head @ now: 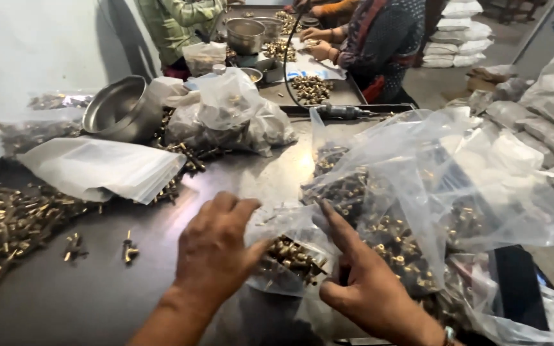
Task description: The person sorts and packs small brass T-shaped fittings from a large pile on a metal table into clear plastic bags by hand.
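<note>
the left hand (pixel 216 247) hides part of the small bag (pixel 286 256); both forearms are cut off below.

2 steel bowls (pixel 123 109) (pixel 245 33), 1 flat bag stack (pixel 100 168), 2 loose brass fittings (pixel 72 247) (pixel 129 250).
</note>
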